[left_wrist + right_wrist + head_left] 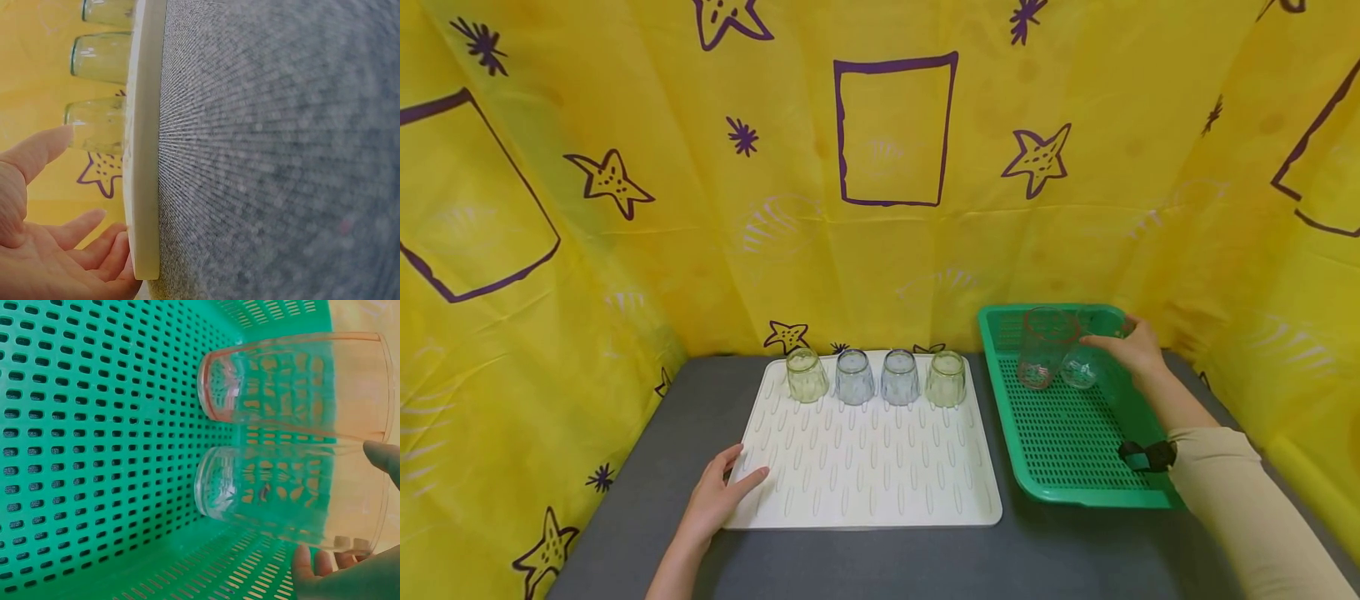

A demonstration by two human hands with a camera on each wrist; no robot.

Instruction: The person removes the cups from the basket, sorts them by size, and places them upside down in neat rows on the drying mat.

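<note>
"What's round the R hand point(1131, 348)?"

"A green basket point(1097, 497), far end. A pink glass point(1036, 358) stands in the way on the L, just beside the clear glass point(1081, 367). Can't tell if they touch. Basket wall's close on the R."

"And the rest?"

"White mat point(868, 467) on a grey table point(850, 567). 4 little cups sit upside down along its back edge: green cup point(807, 379), blue cup point(854, 379), 2nd blue cup point(900, 379), 2nd green cup point(946, 381). Yellow cloth point(887, 267) w/ stars hangs behind."

"R hand got smth?"

"Yep, it holds the clear glass up near the rim, thumb on the L, fingers on the R, so it's abt as wide as the glass. Glass is mouth up in the basket; can't tell if its bottom's on the floor. R arm reaches fwd over the basket, long sleeve point(1232, 492), black band point(1153, 457) at the wrist."

"L hand point(715, 496)?"

"At the mat's L edge, nr the front corner. Wide & loose: thumb out over the mat, fingers by the edge."
</note>
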